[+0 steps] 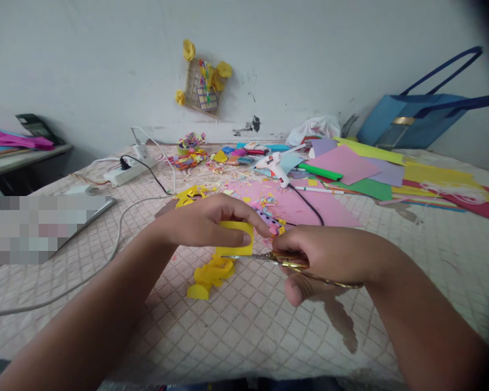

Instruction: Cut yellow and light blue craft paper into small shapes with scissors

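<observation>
Between the thumb and fingers of my left hand [212, 220] is a piece of yellow paper [238, 248], held up above the table. My right hand [321, 255] is closed around gold-handled scissors [291, 260]. Their blades point left and lie along the lower edge of the yellow paper; I cannot tell whether they are cutting into it. Below, on the quilted cloth, a small heap of cut yellow paper pieces [212, 273] lies under my left hand. Some have rounded edges.
A white glue gun [274, 167] with a black cord rests behind my hands, near a pink sheet [309, 205]. Coloured papers [350, 165] spread to the right below a blue bag [415, 117]. A power strip [130, 171] and white cable [120, 231] lie left.
</observation>
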A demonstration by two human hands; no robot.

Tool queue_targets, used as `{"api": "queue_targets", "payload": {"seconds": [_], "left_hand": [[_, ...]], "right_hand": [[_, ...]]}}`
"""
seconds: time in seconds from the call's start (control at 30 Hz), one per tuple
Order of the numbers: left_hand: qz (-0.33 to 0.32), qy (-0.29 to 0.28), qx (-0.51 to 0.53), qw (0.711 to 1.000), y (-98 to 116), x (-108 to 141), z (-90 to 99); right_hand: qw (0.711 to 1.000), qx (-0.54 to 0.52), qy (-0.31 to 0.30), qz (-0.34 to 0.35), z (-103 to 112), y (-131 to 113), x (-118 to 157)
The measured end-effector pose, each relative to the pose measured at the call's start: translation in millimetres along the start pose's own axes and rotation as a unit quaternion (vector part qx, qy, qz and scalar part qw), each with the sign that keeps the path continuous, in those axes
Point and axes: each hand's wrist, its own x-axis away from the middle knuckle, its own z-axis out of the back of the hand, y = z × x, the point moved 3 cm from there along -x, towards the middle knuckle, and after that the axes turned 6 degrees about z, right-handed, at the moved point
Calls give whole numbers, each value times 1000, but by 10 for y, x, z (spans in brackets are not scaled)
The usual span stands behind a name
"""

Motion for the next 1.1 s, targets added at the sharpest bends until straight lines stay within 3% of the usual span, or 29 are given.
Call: {"api": "queue_targets", "payload": {"seconds": [0.27, 0.43, 1.1], "left_hand": [[-8, 6, -13, 1000, -26, -14, 18], [-9, 1, -10, 1000, -17, -14, 2], [-9, -4, -8, 1000, -17, -5, 5]], "right_hand": [[1000, 1, -3, 4, -3, 4, 5], [999, 40, 28, 18, 11, 25, -7], [1000, -20, -8, 2, 2, 31, -44]]}}
